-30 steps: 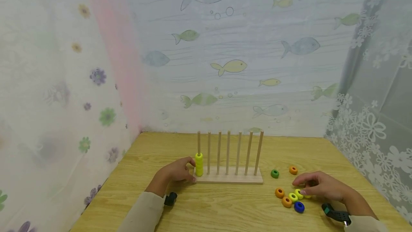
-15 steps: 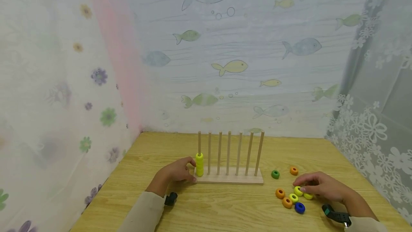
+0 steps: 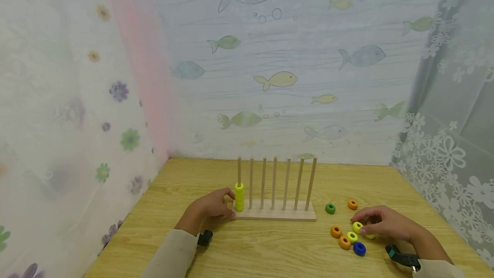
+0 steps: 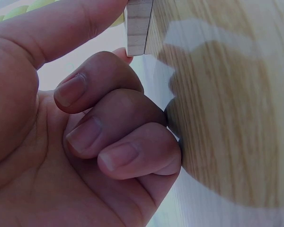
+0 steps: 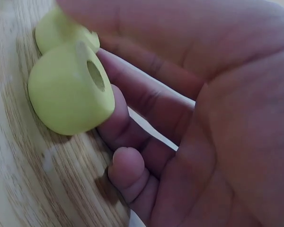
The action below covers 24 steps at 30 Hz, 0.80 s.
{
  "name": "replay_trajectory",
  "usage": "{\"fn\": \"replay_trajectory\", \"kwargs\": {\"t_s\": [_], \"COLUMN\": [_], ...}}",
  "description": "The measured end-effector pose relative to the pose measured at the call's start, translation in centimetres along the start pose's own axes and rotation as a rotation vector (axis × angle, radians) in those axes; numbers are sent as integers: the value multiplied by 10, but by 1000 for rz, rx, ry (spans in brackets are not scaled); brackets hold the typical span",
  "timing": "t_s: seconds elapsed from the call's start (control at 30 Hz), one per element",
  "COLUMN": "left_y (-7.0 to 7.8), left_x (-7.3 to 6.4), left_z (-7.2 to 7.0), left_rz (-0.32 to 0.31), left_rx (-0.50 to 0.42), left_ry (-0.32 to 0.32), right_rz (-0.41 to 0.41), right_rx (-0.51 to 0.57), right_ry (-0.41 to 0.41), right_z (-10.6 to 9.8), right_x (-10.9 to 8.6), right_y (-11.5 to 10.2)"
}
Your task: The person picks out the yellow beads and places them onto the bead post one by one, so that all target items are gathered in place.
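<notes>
My left hand (image 3: pixel 212 204) grips the left end of a wooden peg stand (image 3: pixel 275 214), which has several upright pegs. In the left wrist view its other fingers (image 4: pixel 128 125) are curled beside the stand's end (image 4: pixel 139 28). A stack of yellow beads (image 3: pixel 239 197) sits on the leftmost pole. At the right, my right hand (image 3: pixel 391 225) pinches a yellow bead (image 3: pixel 358 226) between thumb and forefinger. A second yellow bead (image 5: pixel 68 90) lies under that hand, nearer the palm in the right wrist view; its remaining fingers are bent loosely.
Beside the right hand lie another yellow bead (image 3: pixel 352 237), a blue bead (image 3: pixel 359 249), orange beads (image 3: pixel 344 243) and a green bead (image 3: pixel 330 208). The wooden table (image 3: pixel 247 252) meets a fish-patterned curtain (image 3: pixel 278 119) at the back.
The yellow bead at the right hand's fingertips has shifted slightly away from me, apart from the one beside it. The left hand and the peg stand have stayed put.
</notes>
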<state>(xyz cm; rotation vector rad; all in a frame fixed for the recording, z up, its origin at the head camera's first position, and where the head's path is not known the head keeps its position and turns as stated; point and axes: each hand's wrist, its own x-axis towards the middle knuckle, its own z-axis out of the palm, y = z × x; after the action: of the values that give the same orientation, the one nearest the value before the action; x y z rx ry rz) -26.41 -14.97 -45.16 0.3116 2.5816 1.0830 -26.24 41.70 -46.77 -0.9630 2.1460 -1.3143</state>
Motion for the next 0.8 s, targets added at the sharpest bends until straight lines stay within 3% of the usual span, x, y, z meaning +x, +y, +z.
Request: {"fn": "replay_trajectory", "kwargs": {"t_s": [0.23,0.6,0.8], "left_y": [-2,0,-2], "left_x": [2,1,3], "left_z": [0,-1,-1], "left_rz": [-5,6,3], "left_rx": [-3,1,-3], "left_ry": [3,-8,-9], "right_rz": [-4,101,85], "right_rx": [-7,-115,-151], "right_ry": [5,94,117], "right_z": [1,3,3], "right_x": [1,4,8], "right_y": [-2,-9,-11]}}
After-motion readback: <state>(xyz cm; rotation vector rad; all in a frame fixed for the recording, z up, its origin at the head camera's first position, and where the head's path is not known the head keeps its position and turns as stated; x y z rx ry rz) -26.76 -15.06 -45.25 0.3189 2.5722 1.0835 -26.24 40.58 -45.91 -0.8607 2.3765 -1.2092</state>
